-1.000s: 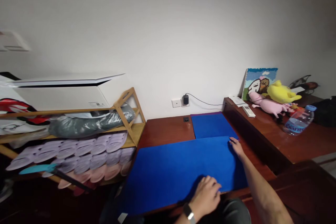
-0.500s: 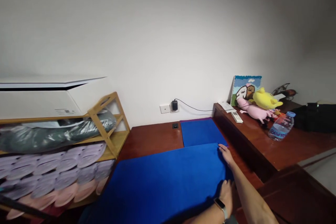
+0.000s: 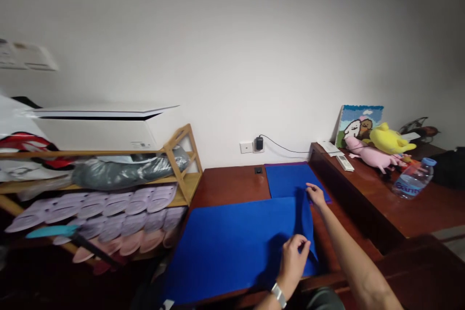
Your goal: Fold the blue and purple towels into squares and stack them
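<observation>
A large blue cloth (image 3: 232, 242) lies spread on a dark red wooden surface (image 3: 228, 184). My left hand (image 3: 295, 254) pinches the cloth's near right part, fingers closed on the fabric. Farther away, my right hand (image 3: 315, 193) grips the cloth's far right corner, which is lifted and folded inward. A smaller blue cloth (image 3: 290, 179) with a purple edge lies flat just beyond, toward the wall.
A wooden rack (image 3: 178, 164) on the left holds rows of pale slippers (image 3: 109, 213), a grey bag and a white box (image 3: 98, 128). A raised wooden ledge (image 3: 381, 193) on the right carries plush toys (image 3: 378, 147), a picture, a remote and a water bottle (image 3: 412, 179). A wall socket with a charger (image 3: 257, 144) is behind.
The right edge of the large blue cloth has been lifted and drawn inward by both hands. The left hand went from resting on the cloth to pinching it. The camera swung right, then back left.
</observation>
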Demonstrator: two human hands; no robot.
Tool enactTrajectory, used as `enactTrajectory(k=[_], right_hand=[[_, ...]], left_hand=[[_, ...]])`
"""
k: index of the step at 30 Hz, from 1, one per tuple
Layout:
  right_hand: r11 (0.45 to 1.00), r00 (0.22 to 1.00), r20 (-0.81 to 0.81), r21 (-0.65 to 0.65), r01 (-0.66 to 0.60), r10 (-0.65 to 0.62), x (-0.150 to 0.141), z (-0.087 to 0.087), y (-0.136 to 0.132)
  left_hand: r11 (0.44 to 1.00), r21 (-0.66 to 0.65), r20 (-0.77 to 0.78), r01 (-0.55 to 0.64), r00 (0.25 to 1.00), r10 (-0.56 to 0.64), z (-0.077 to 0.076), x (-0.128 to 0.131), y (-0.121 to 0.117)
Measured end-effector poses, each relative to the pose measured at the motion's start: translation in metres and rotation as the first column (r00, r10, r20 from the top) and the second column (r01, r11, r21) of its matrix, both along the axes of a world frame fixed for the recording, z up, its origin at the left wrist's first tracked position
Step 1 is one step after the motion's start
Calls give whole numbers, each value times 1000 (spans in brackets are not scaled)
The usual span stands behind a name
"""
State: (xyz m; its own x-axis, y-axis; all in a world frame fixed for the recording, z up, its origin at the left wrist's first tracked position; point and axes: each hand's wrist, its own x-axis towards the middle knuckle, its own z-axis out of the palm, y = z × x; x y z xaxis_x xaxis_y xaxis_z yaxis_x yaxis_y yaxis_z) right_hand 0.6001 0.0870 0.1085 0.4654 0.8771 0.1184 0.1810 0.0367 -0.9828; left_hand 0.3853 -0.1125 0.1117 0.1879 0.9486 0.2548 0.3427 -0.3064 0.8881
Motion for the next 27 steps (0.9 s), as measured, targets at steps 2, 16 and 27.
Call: enactTrajectory(k=[2, 16, 27], right_hand=[[996, 996, 20, 7, -91, 90, -39, 16, 15], [563, 434, 451, -201, -802, 780, -459, 35, 40], [505, 166, 631, -405, -762, 758, -492, -21, 33]], left_hand=[[992, 36, 76, -118, 990, 115, 10, -40, 1], [490, -14, -168, -872, 485, 858, -16, -337, -83], [539, 191, -448, -821, 415, 792, -60, -382, -95]])
